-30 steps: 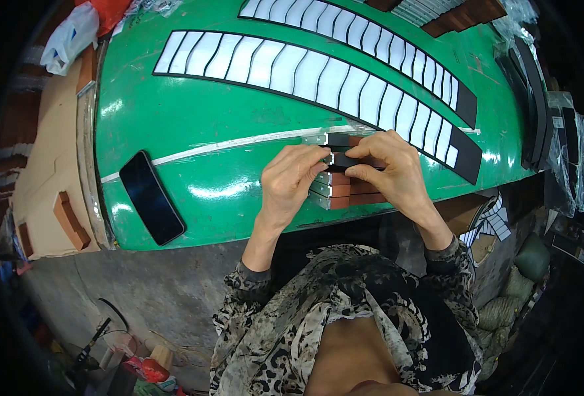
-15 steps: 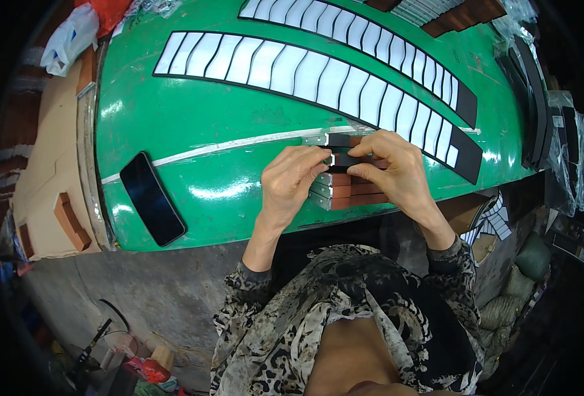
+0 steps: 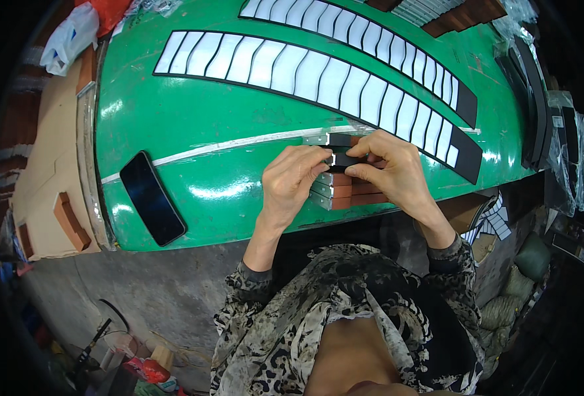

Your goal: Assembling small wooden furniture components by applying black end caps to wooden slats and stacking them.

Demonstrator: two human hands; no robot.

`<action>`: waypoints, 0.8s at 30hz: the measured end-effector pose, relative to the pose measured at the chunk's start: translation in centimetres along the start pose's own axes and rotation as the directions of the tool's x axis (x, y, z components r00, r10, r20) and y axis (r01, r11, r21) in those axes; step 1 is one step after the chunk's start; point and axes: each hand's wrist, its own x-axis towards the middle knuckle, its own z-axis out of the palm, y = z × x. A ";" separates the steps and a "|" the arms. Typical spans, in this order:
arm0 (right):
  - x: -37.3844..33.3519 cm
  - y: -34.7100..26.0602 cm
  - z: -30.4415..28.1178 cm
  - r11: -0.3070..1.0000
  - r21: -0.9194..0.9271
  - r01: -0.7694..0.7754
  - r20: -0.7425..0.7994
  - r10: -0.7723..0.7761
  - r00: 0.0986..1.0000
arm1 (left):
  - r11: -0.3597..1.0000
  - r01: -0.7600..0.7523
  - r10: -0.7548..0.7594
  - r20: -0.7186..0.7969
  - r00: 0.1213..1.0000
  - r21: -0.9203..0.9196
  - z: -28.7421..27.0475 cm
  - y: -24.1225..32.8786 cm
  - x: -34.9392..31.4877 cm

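My left hand [image 3: 287, 179] pinches thumb and fingertips together at the silver end of a bar; the fingers cover most of that end. Facing it, my right hand [image 3: 395, 168] grips a small black block-shaped piece [image 3: 345, 160] between thumb and fingers. A thin bright metal edge shows between the two sets of fingertips. Just below lie several stacked reddish-brown bars [image 3: 366, 193] with silver metal ends [image 3: 321, 191]. Beyond the fingers, another bar has a black piece [image 3: 339, 139] beside its silver end. How the held pieces join is hidden by my fingers.
The green tabletop [image 3: 239, 158] carries a dark phone [image 3: 152, 198] at left and two long curved black-framed white panels [image 3: 318, 76] at the back. Cardboard [image 3: 51, 158] with a brown offcut [image 3: 71, 222] lies far left. Black curved parts [image 3: 533, 105] stand at right.
Both hands keep nearly the same place. Between the fingertips, the black piece now shows more of its dark face, and the reddish strip beside the metal edge is no longer visible.
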 end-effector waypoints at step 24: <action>-0.4 0.2 -0.1 0.999 0.031 0.008 0.015 -0.009 1.000 | 1.000 0.003 -0.003 0.000 1.000 -0.012 0.0 0.0 0.0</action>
